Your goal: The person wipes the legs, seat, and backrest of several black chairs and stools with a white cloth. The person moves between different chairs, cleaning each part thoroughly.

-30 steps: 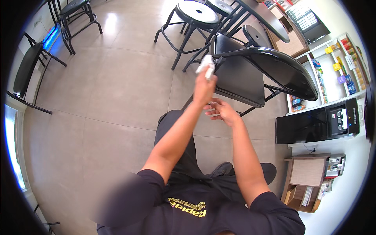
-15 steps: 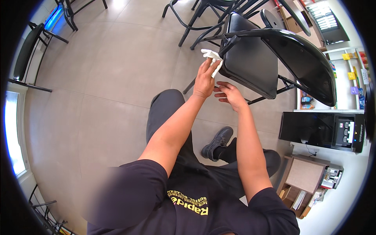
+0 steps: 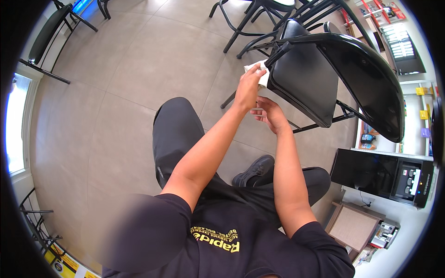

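Along the far left: one bright window (image 3: 18,123), white-framed. Above it, one black chair (image 3: 48,34) on thin legs, close to the wall. Below, several dark metal frames (image 3: 39,227) at the rim, too cut off to count. Tiled floor (image 3: 125,78) between these and the person.

Two knees, dark trousers (image 3: 178,127), left one bent well out to the side. One black shoe (image 3: 256,171) visible, on the floor between the legs.

Centre: two bare hands. Left hand (image 3: 249,88) grasping one white cloth (image 3: 263,79), fingers bent over it. Cloth lies at the fingertips, bunched, showing beyond them and to their right, up against the near left corner of the folding chair (image 3: 306,76); how hard it presses, cannot tell. Right hand (image 3: 271,113) just right of and below the left, near the left wrist; touching or apart, unclear. Its fingers loosely curled and spread, nothing seen in the grasp; cloth sits above it, off its fingers.

Folding chair: one, black, glossy; one padded seat, one curved backrest tilted out to the right. Behind it, one stool (image 3: 278,3) with a pale top, partly cut off by the upper edge.

Right side: one black dispenser (image 3: 371,173), one wood-panelled cabinet (image 3: 354,224) below it. Higher up, one white shelf (image 3: 410,139); two yellow tags (image 3: 424,115), one purple tag (image 3: 425,133).
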The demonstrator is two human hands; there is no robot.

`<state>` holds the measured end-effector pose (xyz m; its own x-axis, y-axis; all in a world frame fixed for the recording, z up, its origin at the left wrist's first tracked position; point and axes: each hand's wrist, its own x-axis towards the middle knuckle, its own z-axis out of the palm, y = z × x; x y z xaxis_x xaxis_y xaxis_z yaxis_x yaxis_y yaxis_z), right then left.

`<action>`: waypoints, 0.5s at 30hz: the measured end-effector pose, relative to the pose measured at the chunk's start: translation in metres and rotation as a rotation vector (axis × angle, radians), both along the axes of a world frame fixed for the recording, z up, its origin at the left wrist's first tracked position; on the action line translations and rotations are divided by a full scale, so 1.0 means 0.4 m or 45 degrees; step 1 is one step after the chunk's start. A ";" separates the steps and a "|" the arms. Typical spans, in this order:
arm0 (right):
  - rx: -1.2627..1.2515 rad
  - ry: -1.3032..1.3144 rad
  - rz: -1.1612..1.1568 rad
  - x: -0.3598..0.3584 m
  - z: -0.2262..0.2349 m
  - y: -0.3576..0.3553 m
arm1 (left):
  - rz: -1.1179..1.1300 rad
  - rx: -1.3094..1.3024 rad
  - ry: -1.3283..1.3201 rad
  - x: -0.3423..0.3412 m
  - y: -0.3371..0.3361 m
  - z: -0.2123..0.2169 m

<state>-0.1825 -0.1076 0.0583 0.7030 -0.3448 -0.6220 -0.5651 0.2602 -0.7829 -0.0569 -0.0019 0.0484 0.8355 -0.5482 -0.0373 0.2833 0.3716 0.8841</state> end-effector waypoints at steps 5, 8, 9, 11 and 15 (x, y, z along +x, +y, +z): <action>0.014 -0.050 -0.037 0.007 -0.042 -0.034 | -0.182 -0.022 0.050 0.046 0.021 -0.020; 0.004 -0.061 -0.074 0.025 -0.054 -0.040 | -0.105 0.170 -0.130 0.063 0.003 -0.030; -0.060 -0.019 -0.067 0.036 -0.055 -0.044 | -0.081 0.247 -0.179 0.067 -0.005 -0.016; -0.197 0.073 -0.043 0.058 -0.061 -0.050 | -0.059 0.564 -0.427 0.068 -0.017 0.010; -0.390 0.146 0.074 0.076 -0.123 -0.079 | -0.161 0.522 -0.467 0.086 -0.034 -0.017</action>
<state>-0.1520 -0.1393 0.0090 0.6586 -0.4890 -0.5719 -0.6610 -0.0128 -0.7503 -0.0225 -0.0156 0.0416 0.7625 -0.6469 0.0122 -0.0495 -0.0397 0.9980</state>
